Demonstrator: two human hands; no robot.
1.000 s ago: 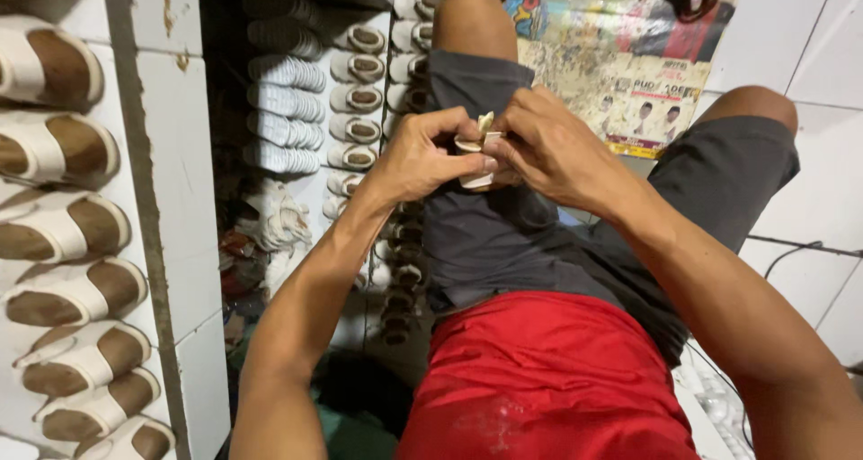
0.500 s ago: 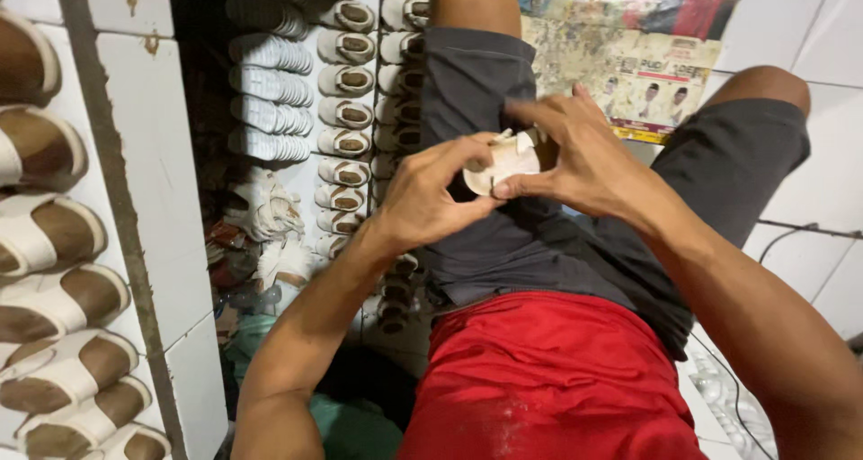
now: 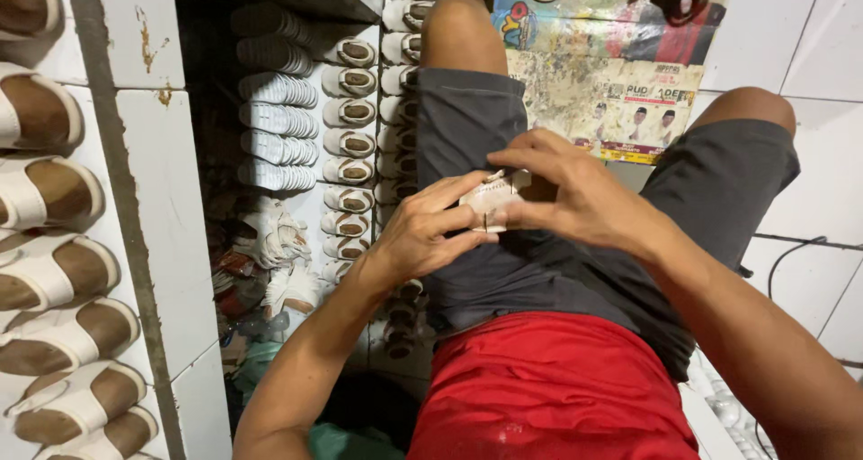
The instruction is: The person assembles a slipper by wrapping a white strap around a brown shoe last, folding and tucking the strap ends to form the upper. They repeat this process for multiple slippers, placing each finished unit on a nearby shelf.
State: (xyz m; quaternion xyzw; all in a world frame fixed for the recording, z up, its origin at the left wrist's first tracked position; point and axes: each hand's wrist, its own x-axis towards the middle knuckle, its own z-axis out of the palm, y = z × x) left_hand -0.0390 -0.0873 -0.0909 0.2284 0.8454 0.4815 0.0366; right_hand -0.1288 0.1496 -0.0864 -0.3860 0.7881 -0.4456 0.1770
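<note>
Head view: a small pale sandal (image 3: 493,201) is gripped over the lap by both hands, left (image 3: 430,233) and right (image 3: 575,199). A worn, multicoloured rectangular poster (image 3: 620,82) is spread on the floor beyond the knees.

A worn rectangular poster (image 3: 620,73), printed in blue, red, yellow and cream, is spread on the floor beyond the hands
</note>
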